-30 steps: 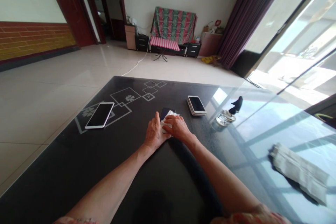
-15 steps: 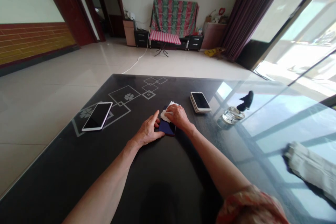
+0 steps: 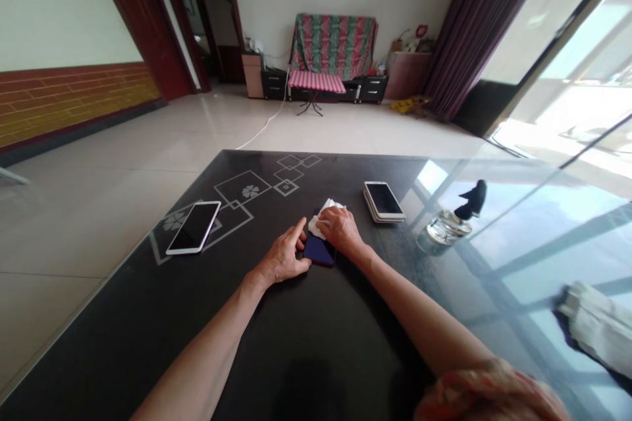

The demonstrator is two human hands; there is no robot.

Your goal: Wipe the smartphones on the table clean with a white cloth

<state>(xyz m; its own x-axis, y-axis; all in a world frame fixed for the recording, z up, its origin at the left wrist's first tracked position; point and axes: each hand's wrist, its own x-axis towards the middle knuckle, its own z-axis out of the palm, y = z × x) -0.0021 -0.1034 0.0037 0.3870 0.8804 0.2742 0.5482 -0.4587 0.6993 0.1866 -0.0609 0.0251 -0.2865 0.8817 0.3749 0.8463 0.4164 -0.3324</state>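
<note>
- Our right hand [image 3: 340, 229] curls around a crumpled white wipe [image 3: 315, 227], over the far part of the dark smartphone [image 3: 320, 251].
- Our left hand [image 3: 283, 256] is half open, thumb at the phone's left edge.
- The phone lies just right of our left hand; our right, above it, is nearer.
- Its long axis points away from us.

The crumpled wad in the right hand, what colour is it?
The wad is white, seen in the head view.
</note>
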